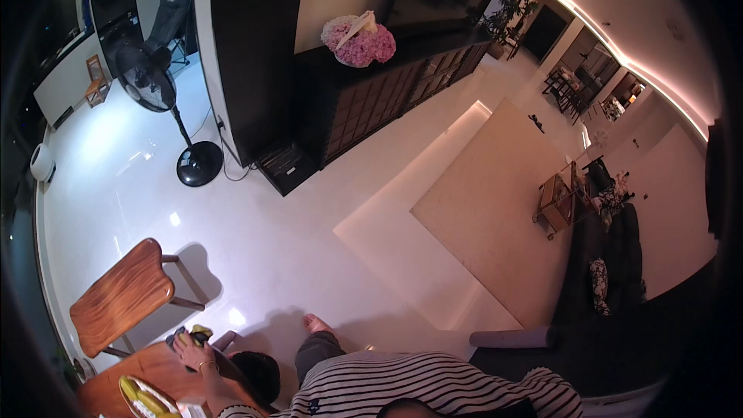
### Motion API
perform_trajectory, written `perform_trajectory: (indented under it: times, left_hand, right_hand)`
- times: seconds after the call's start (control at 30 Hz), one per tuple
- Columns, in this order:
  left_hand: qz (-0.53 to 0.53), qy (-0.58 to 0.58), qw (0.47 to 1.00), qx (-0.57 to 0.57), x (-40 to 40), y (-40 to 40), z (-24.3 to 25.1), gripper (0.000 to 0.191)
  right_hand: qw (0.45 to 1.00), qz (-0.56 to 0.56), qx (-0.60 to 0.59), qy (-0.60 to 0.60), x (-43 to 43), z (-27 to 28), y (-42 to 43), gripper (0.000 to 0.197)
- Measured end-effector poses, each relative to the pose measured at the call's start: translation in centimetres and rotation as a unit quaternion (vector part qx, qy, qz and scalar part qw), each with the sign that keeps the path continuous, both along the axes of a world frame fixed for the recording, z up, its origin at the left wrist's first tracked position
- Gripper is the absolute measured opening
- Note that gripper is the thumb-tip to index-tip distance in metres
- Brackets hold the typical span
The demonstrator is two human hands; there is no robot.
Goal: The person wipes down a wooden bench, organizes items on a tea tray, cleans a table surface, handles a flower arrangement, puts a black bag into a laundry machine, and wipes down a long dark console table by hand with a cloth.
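Note:
My left hand [194, 353], with a bracelet or watch at the wrist, is at the lower left over the far edge of a wooden table [119, 380]. Its fingers are curled on a small bundle [200, 331] of dark, grey and yellow-green material, too small to identify. Nearer to me on the same table, an oval basket [124, 386] with a white lining holds yellow fruit [152, 402]. White paper or a packet [191, 410] lies beside it. My right hand is out of view.
A wooden bench [125, 296] stands beyond the table. A dark rounded thing [255, 374] sits close to the table's right. Farther off are a pedestal fan [199, 164], a black cabinet [371, 113] bearing pink flowers [371, 46], a large rug [493, 209] and a wheeled cart [555, 203].

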State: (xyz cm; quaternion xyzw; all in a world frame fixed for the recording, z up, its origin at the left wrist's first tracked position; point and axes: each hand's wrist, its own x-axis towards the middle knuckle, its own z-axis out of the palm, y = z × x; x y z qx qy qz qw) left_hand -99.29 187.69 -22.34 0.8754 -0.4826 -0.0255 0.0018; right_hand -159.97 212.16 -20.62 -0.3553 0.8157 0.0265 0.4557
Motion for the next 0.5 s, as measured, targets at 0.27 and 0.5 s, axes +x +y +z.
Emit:
perform_trajectory:
  times: [0.27,0.5]
  left_hand:
    - [0.15,0.732,0.654,-0.117,-4.3,-20.9,-5.2,0.049]
    - [-0.028,0.778,0.621,-0.088,-28.6,-43.6,4.1,0.036]
  right_hand:
    - [0.999,0.03,-0.039,-0.017,-3.2,3.2,-18.1,0.036]
    - [0.994,0.044,-0.105,0.0,-11.6,-0.6,-33.5,0.03]
